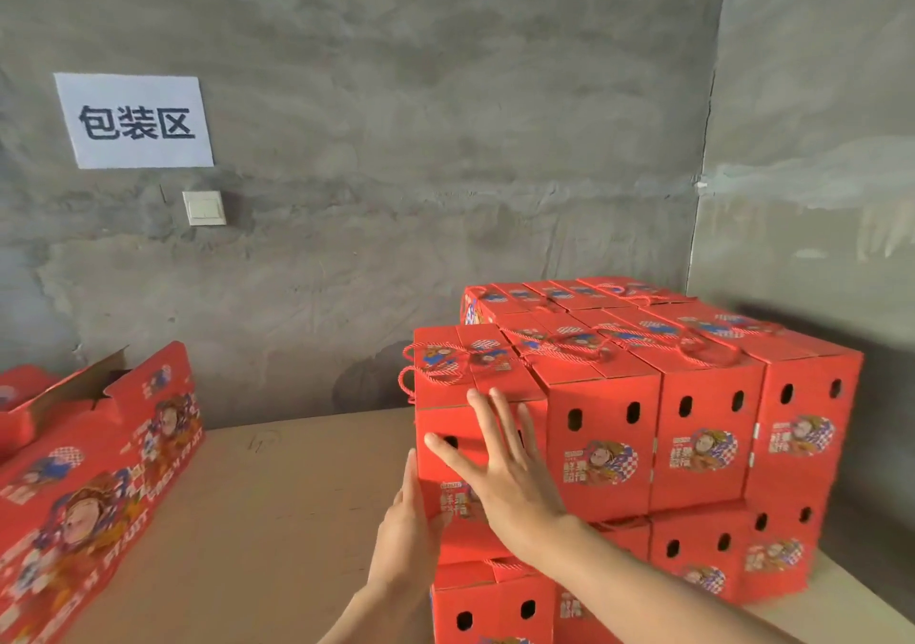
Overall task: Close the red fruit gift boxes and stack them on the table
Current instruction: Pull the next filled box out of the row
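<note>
A bare grey plaster wall (396, 99) fills the upper half of the view and meets a second wall in a corner at the right. Below it lies a pale brown tabletop (277, 505). On its right part stands a stack of closed red fruit gift boxes (703, 396), at least two layers high, packed side by side, with twisted red cord handles (703, 346) lying across the top. At the left edge lie more red boxes (99, 470), not closed; one shows a raised flap and brown cardboard inside.

The end box (445, 425) is at the near left corner of the upper layer, touching its neighbour. The right forearm reaches in from the lower right; the right hand (505, 465) lies flat on this box's front face, fingers (487, 416) straight, spread and released, grasping nothing. The left hand (408, 539) comes up from below and presses the box's left side, fingers straight and pointing upward, also released.

On the wall hang a white paper sign (134, 121) with three black characters and, below it, a white light switch (204, 208).
</note>
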`<action>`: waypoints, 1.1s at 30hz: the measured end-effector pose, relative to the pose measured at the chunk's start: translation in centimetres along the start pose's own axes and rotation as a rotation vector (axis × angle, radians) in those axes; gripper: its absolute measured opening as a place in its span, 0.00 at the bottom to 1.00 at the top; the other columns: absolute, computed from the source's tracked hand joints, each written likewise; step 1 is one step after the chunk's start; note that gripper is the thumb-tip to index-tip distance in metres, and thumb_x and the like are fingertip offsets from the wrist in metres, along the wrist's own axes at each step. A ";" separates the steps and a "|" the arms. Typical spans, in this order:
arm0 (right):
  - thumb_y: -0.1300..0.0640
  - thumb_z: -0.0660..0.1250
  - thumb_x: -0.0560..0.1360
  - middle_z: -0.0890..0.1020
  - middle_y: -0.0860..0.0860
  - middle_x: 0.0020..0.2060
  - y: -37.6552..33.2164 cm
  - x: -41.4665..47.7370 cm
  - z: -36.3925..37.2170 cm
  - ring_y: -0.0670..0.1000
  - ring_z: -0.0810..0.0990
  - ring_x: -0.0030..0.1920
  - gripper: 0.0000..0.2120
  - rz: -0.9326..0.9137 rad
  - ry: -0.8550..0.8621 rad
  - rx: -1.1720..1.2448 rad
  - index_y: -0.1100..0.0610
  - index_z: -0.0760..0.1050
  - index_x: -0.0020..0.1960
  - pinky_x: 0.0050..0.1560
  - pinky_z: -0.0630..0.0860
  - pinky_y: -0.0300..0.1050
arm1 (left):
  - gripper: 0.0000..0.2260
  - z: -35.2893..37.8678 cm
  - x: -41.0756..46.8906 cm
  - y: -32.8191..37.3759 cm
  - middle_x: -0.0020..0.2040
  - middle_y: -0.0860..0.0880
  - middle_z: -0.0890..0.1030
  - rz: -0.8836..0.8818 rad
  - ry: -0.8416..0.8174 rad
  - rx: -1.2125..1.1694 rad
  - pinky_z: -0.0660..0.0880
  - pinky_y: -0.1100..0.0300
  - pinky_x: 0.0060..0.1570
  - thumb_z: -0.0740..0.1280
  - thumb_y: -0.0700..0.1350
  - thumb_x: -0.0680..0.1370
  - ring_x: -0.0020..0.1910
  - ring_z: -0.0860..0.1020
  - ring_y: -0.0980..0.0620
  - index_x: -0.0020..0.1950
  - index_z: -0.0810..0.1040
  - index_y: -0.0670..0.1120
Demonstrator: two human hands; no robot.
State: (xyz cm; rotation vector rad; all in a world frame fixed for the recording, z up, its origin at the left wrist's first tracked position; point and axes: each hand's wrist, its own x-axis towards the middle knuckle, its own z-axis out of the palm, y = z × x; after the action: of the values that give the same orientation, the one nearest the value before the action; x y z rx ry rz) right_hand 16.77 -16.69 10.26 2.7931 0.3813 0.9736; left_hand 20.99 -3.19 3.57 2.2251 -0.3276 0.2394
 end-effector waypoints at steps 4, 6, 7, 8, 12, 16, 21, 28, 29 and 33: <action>0.71 0.69 0.54 0.73 0.64 0.65 1.2 2.1 2.4 0.67 0.72 0.65 0.42 -0.032 0.068 0.032 0.43 0.76 0.64 0.57 0.74 0.64 | 0.37 0.2 3.1 0.1 0.60 0.45 0.78 -0.059 0.015 0.092 0.72 0.57 0.56 0.66 0.43 0.77 0.58 0.77 0.45 0.78 0.46 0.50; 0.69 0.58 0.60 0.74 0.63 0.64 1.8 3.2 3.3 0.66 0.72 0.64 0.37 -0.010 0.056 0.047 0.42 0.76 0.63 0.57 0.74 0.63 | 0.35 0.7 4.7 0.3 0.58 0.44 0.79 -0.104 0.040 0.099 0.73 0.56 0.54 0.65 0.43 0.77 0.57 0.77 0.44 0.78 0.48 0.50; 0.69 0.51 0.62 0.73 0.64 0.66 2.1 4.0 4.0 0.67 0.70 0.66 0.38 0.007 0.043 0.061 0.42 0.75 0.64 0.60 0.72 0.64 | 0.33 0.9 5.3 0.2 0.57 0.44 0.79 -0.112 0.060 0.084 0.73 0.55 0.53 0.64 0.42 0.78 0.55 0.78 0.44 0.78 0.49 0.50; 0.68 0.45 0.63 0.68 0.65 0.69 2.5 4.8 4.7 0.68 0.65 0.69 0.39 0.005 0.041 0.074 0.42 0.72 0.67 0.64 0.66 0.67 | 0.32 1.2 5.8 0.0 0.56 0.44 0.80 -0.109 0.075 0.070 0.74 0.54 0.53 0.62 0.40 0.78 0.54 0.78 0.45 0.78 0.51 0.50; 0.71 0.49 0.70 0.43 0.62 0.76 4.1 7.9 8.0 0.65 0.37 0.74 0.40 -0.051 -0.068 0.121 0.40 0.54 0.75 0.72 0.37 0.63 | 0.31 1.6 7.7 -1.5 0.55 0.43 0.79 -0.075 0.031 0.047 0.75 0.53 0.49 0.54 0.35 0.78 0.50 0.78 0.44 0.78 0.49 0.52; 0.71 0.56 0.73 0.40 0.59 0.76 5.7 11.0 10.9 0.61 0.34 0.75 0.42 -0.034 -0.071 0.144 0.38 0.49 0.75 0.72 0.35 0.59 | 0.36 2.6 8.4 -2.2 0.77 0.47 0.56 0.064 -0.037 0.109 0.70 0.58 0.55 0.58 0.35 0.77 0.66 0.70 0.45 0.78 0.40 0.50; 0.72 0.59 0.72 0.37 0.58 0.76 6.1 14.7 13.9 0.62 0.32 0.74 0.45 0.008 -0.090 0.111 0.38 0.47 0.76 0.73 0.38 0.61 | 0.39 4.1 9.0 -4.5 0.78 0.56 0.41 0.094 -0.313 0.420 0.61 0.57 0.69 0.60 0.37 0.77 0.74 0.58 0.50 0.77 0.37 0.54; 0.72 0.59 0.72 0.29 0.55 0.74 5.3 16.7 16.0 0.63 0.30 0.73 0.42 0.169 -0.133 0.291 0.40 0.49 0.76 0.74 0.50 0.60 | 0.24 4.0 10.2 -5.0 0.75 0.51 0.61 0.041 -0.473 0.428 0.63 0.58 0.67 0.58 0.44 0.80 0.72 0.63 0.49 0.76 0.57 0.50; 0.71 0.58 0.73 0.30 0.56 0.74 4.1 15.6 16.8 0.64 0.32 0.74 0.40 0.214 -0.132 0.350 0.44 0.49 0.77 0.74 0.52 0.58 | 0.22 3.9 10.2 -5.0 0.74 0.50 0.65 0.047 -0.464 0.428 0.65 0.58 0.65 0.58 0.44 0.80 0.70 0.66 0.48 0.74 0.60 0.50; 0.64 0.55 0.77 0.38 0.64 0.75 1.9 9.4 21.2 0.65 0.43 0.76 0.35 0.421 -0.462 0.503 0.49 0.44 0.78 0.73 0.54 0.54 | 0.17 3.5 10.6 -5.2 0.63 0.47 0.76 0.063 -0.438 0.512 0.69 0.55 0.55 0.63 0.48 0.78 0.61 0.74 0.44 0.66 0.68 0.47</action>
State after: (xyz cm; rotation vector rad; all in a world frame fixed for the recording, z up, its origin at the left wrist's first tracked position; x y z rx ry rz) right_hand 37.51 -17.14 -0.23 3.5200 -0.0446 0.2687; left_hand 32.89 -4.44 0.63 2.7718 -0.6288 -0.1578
